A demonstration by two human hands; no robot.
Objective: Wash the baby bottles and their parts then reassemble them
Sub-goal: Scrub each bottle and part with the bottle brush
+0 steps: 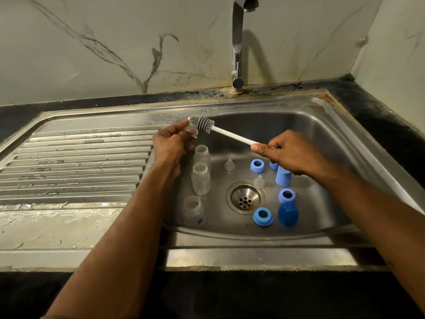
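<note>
Three clear bottles (201, 179) upright and uncapped on the nine o'clock side of the drain (246, 199), in a row running from ten down to eight o'clock, no foam or water to be seen in them. Early in the job, by the look of things: nothing reassembled, every part loose in the sink (358, 125), faucet (238, 42) at twelve o'clock with no water running. Washing now on one clear silicone nipple (192, 132), pinched between thumb and curled fingertips of the left hand (171, 143) above the basin's ten o'clock corner, by the edge of the drainboard (76, 166). Grey bristle head of the bottle brush (201, 123) touching that nipple from above; white handle gripped in the closed fingers of the right hand (292, 155), over the two o'clock part of the basin. Left to scrub, judging from this: two more nipples (229, 165) at twelve and one o'clock of the drain, blue collar rings (257, 165) at one, three and five o'clock, another mostly hidden under the right hand, a light blue cap (283, 176) at two o'clock and a darker blue cap (288, 214) at four o'clock. Then rinsing and screwing together. Held nipple small, soft-looking, see-through, with a flared base; soapy or not, impossible to tell.
</note>
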